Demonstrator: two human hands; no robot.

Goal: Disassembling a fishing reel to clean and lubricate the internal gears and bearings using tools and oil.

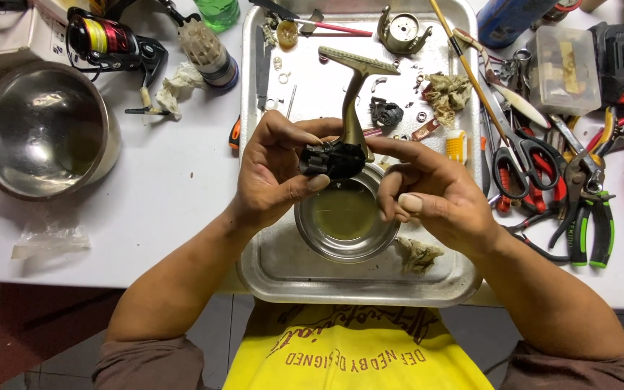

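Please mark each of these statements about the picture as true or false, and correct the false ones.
1. Both hands hold the reel body above a small metal bowl. True.
2. The large steel bowl stands inside the metal tray. False: it stands on the white table, left of the tray.
3. Scissors lie right of the tray. True.
4. The right hand holds pliers. False: the green-handled pliers lie on the table.
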